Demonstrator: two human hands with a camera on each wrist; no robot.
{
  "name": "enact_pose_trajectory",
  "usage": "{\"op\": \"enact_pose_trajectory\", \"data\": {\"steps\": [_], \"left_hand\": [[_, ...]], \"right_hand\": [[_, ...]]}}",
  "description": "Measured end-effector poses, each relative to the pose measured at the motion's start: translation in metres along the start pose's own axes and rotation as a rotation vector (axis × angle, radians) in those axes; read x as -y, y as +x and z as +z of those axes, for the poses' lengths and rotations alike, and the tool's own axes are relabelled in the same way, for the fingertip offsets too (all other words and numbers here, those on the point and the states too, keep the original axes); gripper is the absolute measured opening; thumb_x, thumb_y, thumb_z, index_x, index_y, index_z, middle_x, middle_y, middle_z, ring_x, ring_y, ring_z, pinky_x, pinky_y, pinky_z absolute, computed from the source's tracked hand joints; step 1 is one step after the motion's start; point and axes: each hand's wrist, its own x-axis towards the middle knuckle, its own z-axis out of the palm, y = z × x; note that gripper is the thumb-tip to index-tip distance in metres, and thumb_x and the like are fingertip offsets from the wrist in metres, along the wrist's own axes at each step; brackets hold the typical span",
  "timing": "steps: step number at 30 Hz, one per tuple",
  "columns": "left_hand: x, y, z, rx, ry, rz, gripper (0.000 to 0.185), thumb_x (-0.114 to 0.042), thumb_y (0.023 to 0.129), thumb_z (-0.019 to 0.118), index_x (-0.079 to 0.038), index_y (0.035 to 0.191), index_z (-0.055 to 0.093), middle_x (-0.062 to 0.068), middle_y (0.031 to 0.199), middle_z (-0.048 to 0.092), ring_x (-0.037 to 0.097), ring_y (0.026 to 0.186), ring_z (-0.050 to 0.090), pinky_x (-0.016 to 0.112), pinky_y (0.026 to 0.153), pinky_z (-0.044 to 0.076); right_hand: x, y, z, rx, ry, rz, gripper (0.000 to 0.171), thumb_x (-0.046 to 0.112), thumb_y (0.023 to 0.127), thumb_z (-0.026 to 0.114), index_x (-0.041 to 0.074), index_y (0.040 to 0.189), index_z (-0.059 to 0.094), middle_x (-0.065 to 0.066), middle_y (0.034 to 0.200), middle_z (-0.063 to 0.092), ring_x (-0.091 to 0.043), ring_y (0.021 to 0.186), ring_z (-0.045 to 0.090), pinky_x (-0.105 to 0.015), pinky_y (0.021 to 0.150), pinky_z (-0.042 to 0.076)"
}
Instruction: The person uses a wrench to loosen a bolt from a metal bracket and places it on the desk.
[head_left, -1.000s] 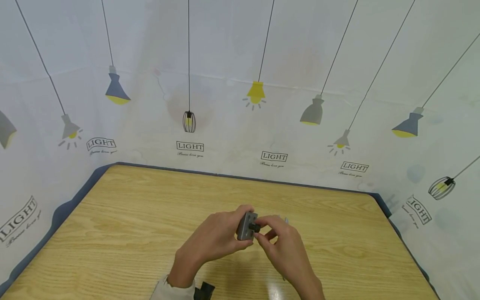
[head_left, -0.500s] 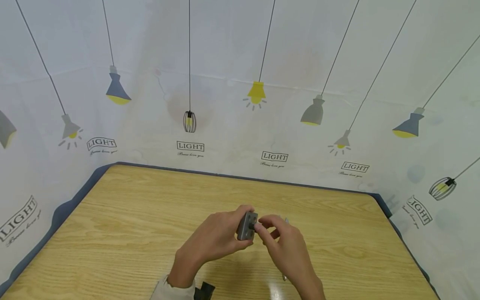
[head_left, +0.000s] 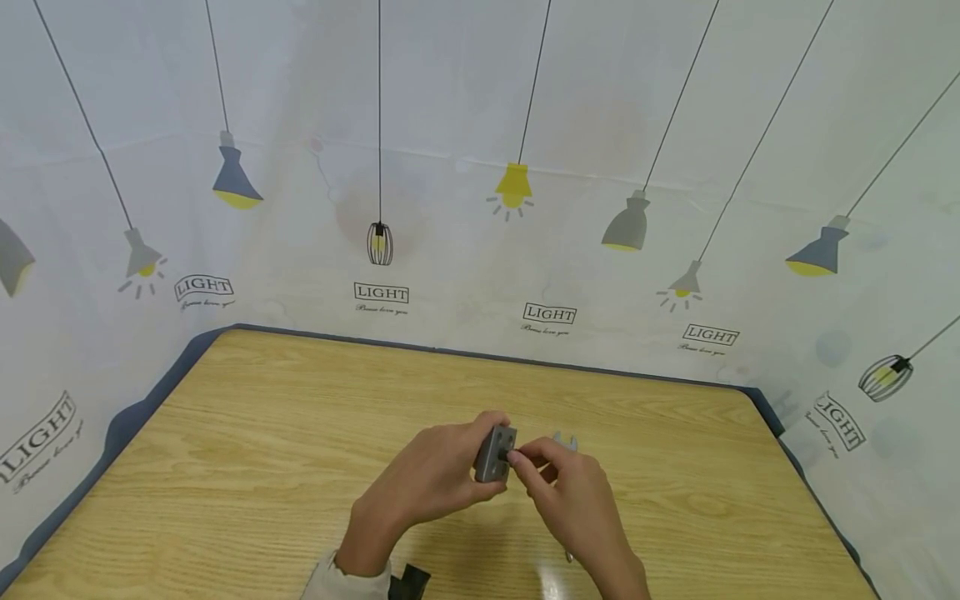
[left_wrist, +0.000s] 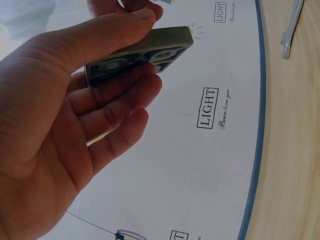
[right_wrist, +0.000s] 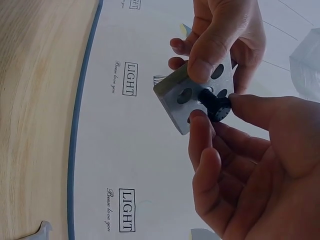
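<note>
My left hand (head_left: 427,471) holds a small grey metal plate with several round holes (right_wrist: 175,102) between thumb and fingers, raised above the table. A black bolt (right_wrist: 218,107) stands in the plate's middle hole, part of its threaded shank showing between head and plate. The thumb and fingers of my right hand (head_left: 573,492) pinch the bolt's head from the right. In the left wrist view, the plate's underside shows hollows round the holes, with the left fingers curled beneath it. Under the right hand a silver open-end wrench (head_left: 564,442) lies on the table, its middle hidden.
The wood-grain table (head_left: 300,400) has a dark blue border (head_left: 435,348). Behind it hangs a white backdrop (head_left: 450,100) printed with lamps and lettering. A black object (head_left: 408,582) sits beside the light sleeve (head_left: 341,579) at the left wrist.
My right thumb has moved up over the bolt's head, and the fingers have shifted around it. More of the wrench's open end shows now. The left hand and plate have stayed nearly still.
</note>
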Motion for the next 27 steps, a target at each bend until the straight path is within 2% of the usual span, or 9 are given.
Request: {"op": "enact_pose_trajectory", "data": {"steps": [11, 17, 27], "left_hand": [[-0.0001, -0.0002, 0.0000, -0.010, 0.008, 0.010, 0.052, -0.023, 0.083, 0.081, -0.014, 0.126, 0.053, -0.006, 0.095, 0.069, -0.002, 0.066, 0.053, 0.018, 0.064, 0.048], [-0.0001, -0.0002, 0.0001, -0.013, 0.013, 0.013, 0.053, -0.023, 0.083, 0.081, -0.014, 0.127, 0.053, -0.005, 0.099, 0.070, -0.003, 0.069, 0.055, 0.019, 0.066, 0.049], [0.0005, -0.0006, 0.0000, -0.021, 0.007, 0.015, 0.053, -0.022, 0.083, 0.081, -0.014, 0.127, 0.053, -0.006, 0.093, 0.069, -0.002, 0.067, 0.054, 0.018, 0.065, 0.049]], "right_hand": [[0.0003, -0.0006, -0.0009, -0.024, -0.010, -0.058, 0.004, 0.024, 0.090, 0.073, 0.023, 0.094, 0.073, 0.012, 0.084, 0.070, -0.005, 0.068, 0.063, -0.023, 0.063, 0.051], [0.0007, -0.0006, -0.0007, -0.029, -0.015, -0.076, 0.007, 0.020, 0.090, 0.074, 0.022, 0.096, 0.073, 0.012, 0.084, 0.069, -0.003, 0.068, 0.062, -0.022, 0.065, 0.051], [0.0003, -0.0009, 0.0000, -0.037, -0.017, -0.110, 0.013, 0.015, 0.088, 0.076, 0.020, 0.099, 0.073, 0.010, 0.086, 0.069, -0.002, 0.069, 0.062, -0.022, 0.066, 0.052]]}}
